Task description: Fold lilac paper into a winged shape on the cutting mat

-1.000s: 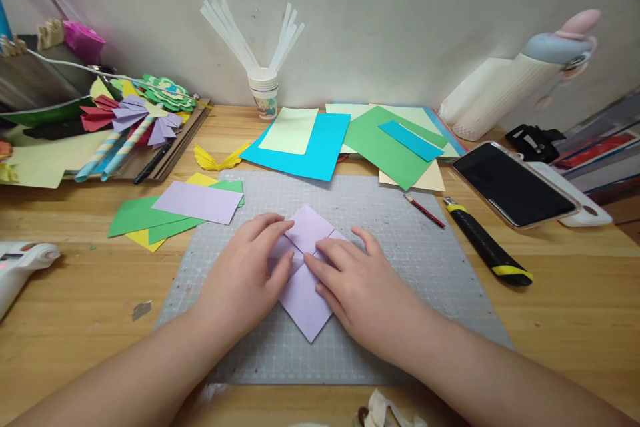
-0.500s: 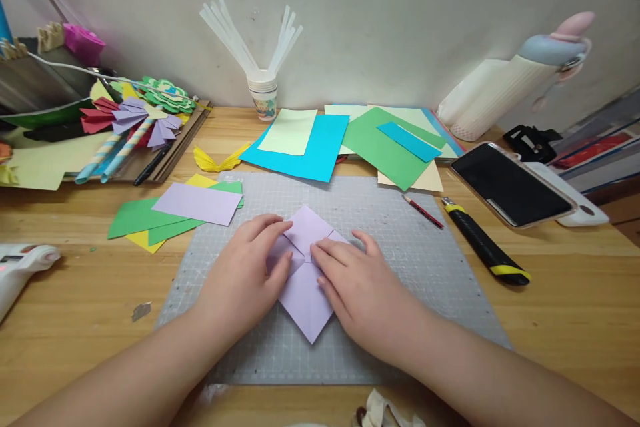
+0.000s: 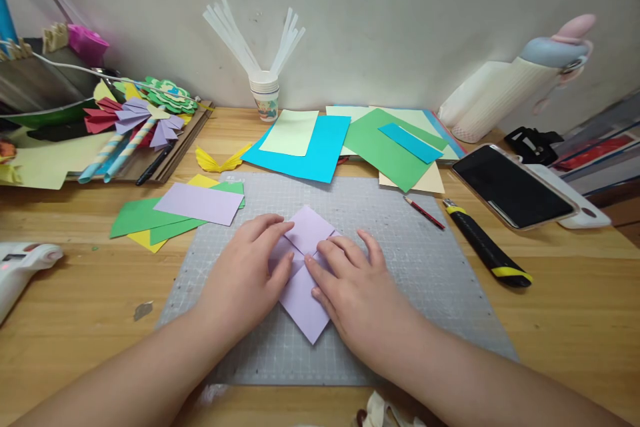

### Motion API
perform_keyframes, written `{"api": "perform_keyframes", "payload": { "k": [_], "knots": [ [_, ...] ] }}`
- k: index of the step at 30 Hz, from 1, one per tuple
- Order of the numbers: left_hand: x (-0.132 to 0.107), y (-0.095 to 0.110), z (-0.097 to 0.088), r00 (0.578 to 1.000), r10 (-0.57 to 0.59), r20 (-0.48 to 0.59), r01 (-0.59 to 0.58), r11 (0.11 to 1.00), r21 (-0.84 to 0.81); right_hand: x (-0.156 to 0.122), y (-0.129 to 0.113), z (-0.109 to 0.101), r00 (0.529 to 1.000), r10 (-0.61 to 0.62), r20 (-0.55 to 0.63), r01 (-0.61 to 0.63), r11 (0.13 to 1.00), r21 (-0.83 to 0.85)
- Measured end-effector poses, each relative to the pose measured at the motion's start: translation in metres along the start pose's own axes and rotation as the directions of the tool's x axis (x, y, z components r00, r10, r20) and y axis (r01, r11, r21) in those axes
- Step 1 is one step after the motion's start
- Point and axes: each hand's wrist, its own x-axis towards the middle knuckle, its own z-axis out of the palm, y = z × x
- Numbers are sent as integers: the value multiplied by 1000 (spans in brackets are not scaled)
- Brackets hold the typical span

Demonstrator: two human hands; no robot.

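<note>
A folded sheet of lilac paper (image 3: 311,310) lies with one corner toward me on the grey cutting mat (image 3: 410,240); its flaps meet near the middle. My left hand (image 3: 255,257) rests on its left side, thumb and fingers apart and lightly curved, covering that corner. From the right, my right hand (image 3: 353,280) lies over the paper with fingers spread, one fingertip pressing close to where the flaps meet. The right corner is hidden beneath it.
Paper strips (image 3: 200,203) overlap the mat's left corner. Coloured sheets (image 3: 320,163) lie behind it. A pencil (image 3: 424,212) is on the mat's right side, with a utility knife (image 3: 485,243) and a phone (image 3: 515,185) beyond. A cup (image 3: 267,103) of white strips stands by the wall.
My right hand has shifted slightly down over the paper, and its fingers have spread further apart. My left hand and the lilac paper stay nearly in place.
</note>
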Motion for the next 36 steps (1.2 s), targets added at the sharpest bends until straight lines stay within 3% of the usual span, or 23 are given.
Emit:
{"api": "perform_keyframes", "payload": {
  "k": [7, 14, 21, 26, 31, 36],
  "knots": [
    [3, -3, 1, 999, 24, -34, -23, 1000, 22, 8, 1, -10, 998, 60, 36, -63, 993, 97],
    [6, -11, 1, 996, 4, -88, -3, 1000, 11, 18, 8, -14, 993, -63, 98, 49, 988, 143],
    [9, -14, 4, 997, 49, -63, -50, 999, -12, 30, 7, -18, 989, -94, 118, 79, 989, 129],
    [6, -3, 0, 987, 155, 37, -156, 987, 28, 22, 3, -14, 992, -83, 95, 73, 992, 105],
    [2, 5, -5, 956, 257, 139, -270, 959, 85, 1, 3, -5, 999, 10, 38, -13, 995, 99],
    [1, 7, -7, 933, 297, 204, -328, 935, 134, -16, 7, -7, 999, 42, 5, -42, 970, 238]
  ]
}}
